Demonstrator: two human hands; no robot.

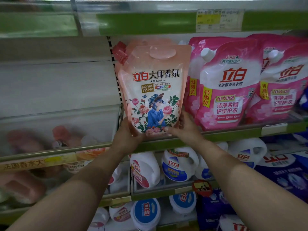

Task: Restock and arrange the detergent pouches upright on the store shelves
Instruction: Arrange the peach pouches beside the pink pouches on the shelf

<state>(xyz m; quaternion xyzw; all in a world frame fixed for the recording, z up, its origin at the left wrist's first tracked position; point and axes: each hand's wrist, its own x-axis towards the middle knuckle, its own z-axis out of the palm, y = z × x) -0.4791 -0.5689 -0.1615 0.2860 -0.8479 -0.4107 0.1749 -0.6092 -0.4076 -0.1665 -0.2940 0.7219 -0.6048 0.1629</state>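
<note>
A pale peach detergent pouch (155, 90) with a flower and figure print stands upright at the left end of the shelf (233, 133). My left hand (128, 132) grips its lower left corner. My right hand (185, 125) grips its lower right corner, thumb on the front. Close behind it stands another peach pouch (131, 47) with a red cap. To the right, bright pink pouches (228, 85) stand upright in a row.
A clear divider panel (58, 90) closes off the left bay, where peach pouches (66, 137) lie blurred behind it. White detergent jugs (178, 164) and dark blue packs (283, 174) fill the lower shelves. A price label (220, 20) hangs on the green rail above.
</note>
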